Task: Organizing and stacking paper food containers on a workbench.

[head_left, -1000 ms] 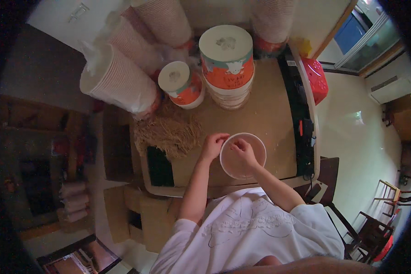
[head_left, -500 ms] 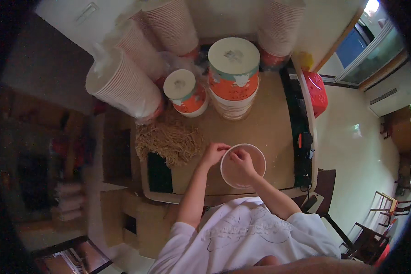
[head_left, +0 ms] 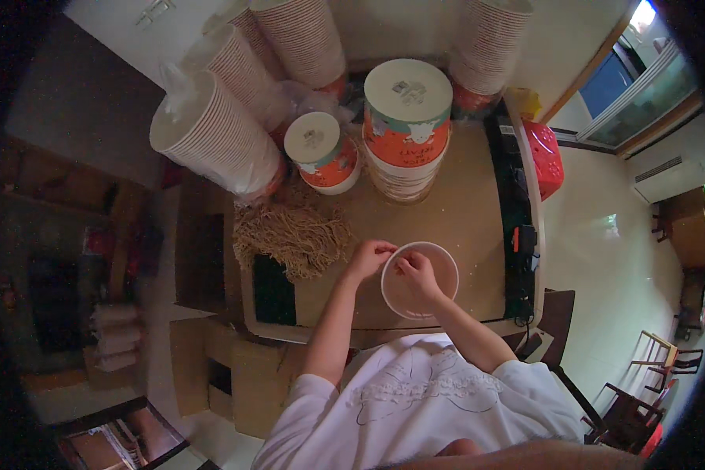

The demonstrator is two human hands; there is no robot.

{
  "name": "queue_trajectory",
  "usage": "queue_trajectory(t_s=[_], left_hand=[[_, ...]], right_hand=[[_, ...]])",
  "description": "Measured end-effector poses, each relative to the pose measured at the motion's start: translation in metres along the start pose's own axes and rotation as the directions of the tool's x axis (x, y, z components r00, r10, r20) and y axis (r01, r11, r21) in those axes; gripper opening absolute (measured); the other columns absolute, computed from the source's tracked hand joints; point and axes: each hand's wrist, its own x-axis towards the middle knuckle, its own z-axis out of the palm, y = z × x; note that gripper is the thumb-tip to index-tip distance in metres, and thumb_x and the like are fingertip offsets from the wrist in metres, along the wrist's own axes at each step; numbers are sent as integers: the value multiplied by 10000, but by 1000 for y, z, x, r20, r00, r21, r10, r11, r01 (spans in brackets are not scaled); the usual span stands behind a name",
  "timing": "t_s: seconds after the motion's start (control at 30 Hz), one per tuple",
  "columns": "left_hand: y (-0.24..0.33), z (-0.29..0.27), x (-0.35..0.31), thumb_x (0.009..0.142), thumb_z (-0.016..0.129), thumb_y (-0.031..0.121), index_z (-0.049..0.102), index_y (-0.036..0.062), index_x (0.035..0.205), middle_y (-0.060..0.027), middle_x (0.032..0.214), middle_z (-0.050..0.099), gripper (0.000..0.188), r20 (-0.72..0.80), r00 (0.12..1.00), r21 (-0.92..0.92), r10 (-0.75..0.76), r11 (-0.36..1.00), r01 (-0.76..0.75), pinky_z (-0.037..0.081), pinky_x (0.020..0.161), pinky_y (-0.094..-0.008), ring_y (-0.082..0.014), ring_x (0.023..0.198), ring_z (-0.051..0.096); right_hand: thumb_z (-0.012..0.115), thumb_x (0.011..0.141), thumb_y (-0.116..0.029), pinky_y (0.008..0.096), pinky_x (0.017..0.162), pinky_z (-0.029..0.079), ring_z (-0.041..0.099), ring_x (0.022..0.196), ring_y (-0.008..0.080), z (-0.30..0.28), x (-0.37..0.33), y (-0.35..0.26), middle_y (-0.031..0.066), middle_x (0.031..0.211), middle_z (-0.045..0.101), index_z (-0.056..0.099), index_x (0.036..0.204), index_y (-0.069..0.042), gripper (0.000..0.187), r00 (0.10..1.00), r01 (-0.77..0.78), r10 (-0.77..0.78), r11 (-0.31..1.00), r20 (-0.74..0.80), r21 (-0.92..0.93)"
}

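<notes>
Your left hand [head_left: 370,257] sits near the centre of the frame, its fingertips at the left rim of the white bucket [head_left: 444,274]. Your right hand [head_left: 417,274] reaches inside that bucket, fingers curled near the inner left wall, just across the rim from the left. Whether either grip is pinching the rim or something finer, or is merely resting there, I cannot tell — the fingertips are too small and partly hidden.

The bucket's mouth faces up toward you, close to the near edge of the bench [head_left: 474,219], a little right of and below the frame's centre. Left of your hands lies a loose heap of tan strings [head_left: 294,235]. Above it, a short orange-and-green bucket [head_left: 321,153] stands upside down; to its right rises a taller inverted bucket stack [head_left: 406,129] with similar colours. Plastic-wrapped bucket stacks [head_left: 215,137] lean at upper left, and another tall stack [head_left: 489,51] stands at upper right of centre — a red basket [head_left: 543,160] shows beyond the bench's right edge.
</notes>
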Motion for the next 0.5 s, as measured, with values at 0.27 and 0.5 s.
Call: queue_trajectory(t_s=[0.27, 0.5], left_hand=[[7, 3, -3, 743, 552, 33, 599, 4, 814, -55, 728, 612, 89, -146, 989, -3, 2, 1000, -2, 462, 609, -239, -111, 657, 570], [4, 6, -3, 766, 513, 2, 595, 8, 896, -61, 800, 618, 153, -92, 995, -76, 42, 996, -49, 469, 659, -242, -119, 732, 579]], right_hand=[[509, 806, -109, 210, 558, 416, 508, 621, 92, 5, -9, -25, 39, 695, 558, 558, 840, 14, 137, 1000, -19, 17, 990, -14, -139], [517, 805, -148, 220, 510, 382, 464, 575, 81, 0, -7, -15, 24, 661, 546, 589, 832, 2, 168, 998, -34, 24, 983, -57, -182]])
